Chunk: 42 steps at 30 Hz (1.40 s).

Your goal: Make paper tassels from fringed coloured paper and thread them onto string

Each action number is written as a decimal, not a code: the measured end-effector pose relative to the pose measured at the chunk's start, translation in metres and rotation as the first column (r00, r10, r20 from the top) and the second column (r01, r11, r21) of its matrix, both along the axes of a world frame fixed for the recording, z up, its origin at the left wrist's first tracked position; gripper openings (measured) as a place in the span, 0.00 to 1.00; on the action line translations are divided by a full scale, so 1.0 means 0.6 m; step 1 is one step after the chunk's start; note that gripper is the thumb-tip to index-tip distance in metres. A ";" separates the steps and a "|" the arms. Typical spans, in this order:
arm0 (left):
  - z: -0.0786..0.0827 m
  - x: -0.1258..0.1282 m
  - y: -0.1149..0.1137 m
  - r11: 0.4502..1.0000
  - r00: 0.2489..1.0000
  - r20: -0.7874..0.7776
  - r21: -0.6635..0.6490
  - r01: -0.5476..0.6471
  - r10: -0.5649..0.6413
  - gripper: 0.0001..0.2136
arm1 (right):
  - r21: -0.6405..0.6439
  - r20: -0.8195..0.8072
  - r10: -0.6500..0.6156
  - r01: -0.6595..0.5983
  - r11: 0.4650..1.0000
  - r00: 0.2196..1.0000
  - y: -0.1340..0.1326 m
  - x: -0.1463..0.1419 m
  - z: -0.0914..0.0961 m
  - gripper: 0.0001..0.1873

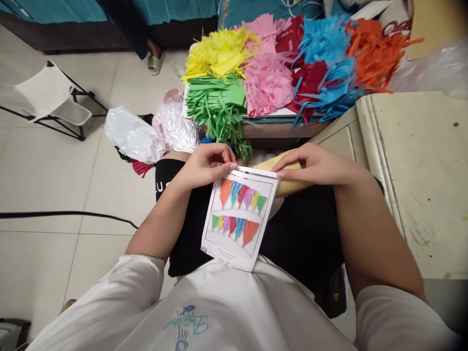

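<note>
A white packet (239, 217) printed with two rows of coloured tassel bunting lies on my lap. My left hand (204, 165) pinches its top left edge, fingers closed on it. My right hand (310, 163) grips the top right corner, fingers curled, and lies over a tan paper roll (292, 186) that pokes out beneath it. Both hands are at the packet's upper edge, over my black shorts.
A low board (278, 113) ahead carries fringed paper piles: yellow (219, 51), green (219, 105), pink (266, 80), red, blue (325, 44), orange (373, 53). Clear plastic bags (135, 134) lie on the tiled floor at left. A cream cabinet (420, 161) stands at right. A folding stool (47, 95) sits far left.
</note>
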<state>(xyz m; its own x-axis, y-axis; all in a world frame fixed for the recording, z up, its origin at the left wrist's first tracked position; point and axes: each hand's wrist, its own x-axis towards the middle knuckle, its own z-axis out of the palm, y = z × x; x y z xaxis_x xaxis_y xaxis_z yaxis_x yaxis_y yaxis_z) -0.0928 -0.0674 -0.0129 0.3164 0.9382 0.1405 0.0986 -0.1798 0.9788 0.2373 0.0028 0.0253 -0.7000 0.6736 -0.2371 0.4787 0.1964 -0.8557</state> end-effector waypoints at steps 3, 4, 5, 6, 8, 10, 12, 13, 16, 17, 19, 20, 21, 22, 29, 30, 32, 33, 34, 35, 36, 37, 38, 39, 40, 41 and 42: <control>0.009 0.005 -0.008 0.978 0.984 -0.179 0.207 0.020 0.018 0.16 | -0.061 -0.004 0.071 -0.071 0.996 0.997 -0.003 -0.012 -0.002 0.21; 0.011 0.009 -0.011 0.964 0.977 -0.212 0.264 0.035 0.023 0.14 | -0.061 -0.008 0.073 -0.074 0.995 0.997 -0.002 -0.015 -0.003 0.22; 0.013 0.013 -0.015 0.949 0.971 -0.236 0.310 0.054 0.022 0.13 | -0.056 -0.010 0.071 -0.071 0.996 0.997 -0.002 -0.017 -0.004 0.23; 0.014 0.019 -0.019 0.935 0.964 -0.264 0.348 0.074 0.022 0.13 | -0.046 -0.013 0.064 -0.065 0.997 0.998 -0.001 -0.019 -0.006 0.23; 0.015 0.030 -0.026 0.908 0.938 -0.345 0.404 0.111 0.039 0.13 | -0.025 -0.015 0.057 -0.058 0.998 0.998 -0.001 -0.022 -0.007 0.23; 0.012 0.040 -0.032 0.883 0.898 -0.435 0.444 0.151 0.065 0.14 | -0.009 -0.016 0.072 -0.072 0.997 0.997 -0.001 -0.024 -0.008 0.22; 0.007 0.051 -0.037 0.858 0.878 -0.471 0.481 0.180 0.080 0.13 | -0.001 -0.026 0.095 -0.095 0.995 0.995 -0.002 -0.027 -0.008 0.22; 0.004 0.057 -0.038 0.846 0.881 -0.466 0.500 0.187 0.081 0.13 | 0.002 -0.034 0.102 -0.102 0.995 0.994 -0.003 -0.029 -0.008 0.22; -0.007 0.074 -0.043 0.819 0.897 -0.428 0.551 0.161 0.112 0.12 | 0.018 -0.048 0.090 -0.090 0.996 0.995 -0.006 -0.032 -0.009 0.22; -0.009 0.080 -0.044 0.812 0.896 -0.423 0.565 0.146 0.133 0.12 | 0.024 -0.047 0.087 -0.086 0.996 0.995 -0.007 -0.032 -0.009 0.22; -0.014 0.090 -0.048 0.799 0.886 -0.427 0.589 0.123 0.179 0.11 | 0.031 -0.049 0.104 -0.102 0.994 0.993 -0.006 -0.029 -0.008 0.22; -0.015 0.094 -0.049 0.792 0.880 -0.432 0.599 0.117 0.196 0.11 | 0.028 -0.059 0.127 -0.125 0.992 0.990 -0.004 -0.026 -0.007 0.22; -0.016 0.097 -0.050 0.785 0.874 -0.438 0.608 0.116 0.211 0.11 | 0.020 -0.074 0.157 -0.156 0.988 0.985 -0.003 -0.022 -0.005 0.22; -0.018 0.099 -0.051 0.779 0.868 -0.445 0.616 0.118 0.220 0.12 | 0.008 -0.091 0.190 -0.190 0.982 0.978 0.000 -0.018 -0.002 0.22; -0.026 0.102 -0.055 0.781 0.817 -0.514 0.610 0.135 0.261 0.16 | 0.003 -0.161 0.254 -0.257 0.966 0.954 0.006 -0.002 -0.007 0.20; -0.027 0.102 -0.056 0.776 0.816 -0.516 0.615 0.141 0.262 0.16 | 0.010 -0.164 0.243 -0.244 0.970 0.956 0.005 -0.004 -0.010 0.20; -0.027 0.101 -0.057 0.760 0.822 -0.502 0.634 0.140 0.267 0.14 | 0.027 -0.168 0.216 -0.215 0.976 0.962 0.003 -0.007 -0.013 0.18; -0.026 0.101 -0.058 0.752 0.829 -0.490 0.645 0.135 0.271 0.13 | 0.035 -0.169 0.206 -0.203 0.978 0.964 0.002 -0.008 -0.013 0.17; -0.026 0.100 -0.058 0.747 0.835 -0.477 0.652 0.128 0.274 0.13 | 0.042 -0.169 0.205 -0.201 0.979 0.964 0.001 -0.008 -0.012 0.16; -0.025 0.100 -0.059 0.744 0.841 -0.467 0.657 0.121 0.275 0.12 | 0.048 -0.170 0.212 -0.207 0.977 0.962 0.000 -0.008 -0.010 0.15; -0.024 0.099 -0.060 0.744 0.845 -0.458 0.658 0.114 0.275 0.12 | 0.057 -0.176 0.225 -0.219 0.974 0.958 -0.001 -0.007 -0.007 0.15; -0.023 0.098 -0.061 0.747 0.848 -0.452 0.657 0.105 0.278 0.12 | 0.064 -0.182 0.238 -0.230 0.971 0.954 -0.002 -0.005 -0.005 0.15; -0.022 0.097 -0.062 0.752 0.848 -0.448 0.652 0.095 0.282 0.12 | 0.070 -0.185 0.247 -0.238 0.969 0.951 -0.002 -0.004 -0.003 0.15; -0.022 0.096 -0.063 0.758 0.848 -0.446 0.647 0.084 0.287 0.12 | 0.074 -0.188 0.246 -0.236 0.969 0.951 -0.003 -0.002 -0.001 0.15; -0.021 0.095 -0.064 0.763 0.845 -0.446 0.642 0.073 0.295 0.12 | 0.078 -0.189 0.237 -0.226 0.971 0.953 -0.004 -0.001 0.000 0.14; -0.020 0.094 -0.065 0.766 0.842 -0.447 0.639 0.064 0.302 0.11 | 0.079 -0.184 0.223 -0.212 0.974 0.957 -0.005 -0.001 0.001 0.13; -0.018 0.093 -0.065 0.765 0.841 -0.446 0.641 0.061 0.306 0.11 | 0.079 -0.177 0.208 -0.197 0.977 0.962 -0.007 -0.001 0.002 0.12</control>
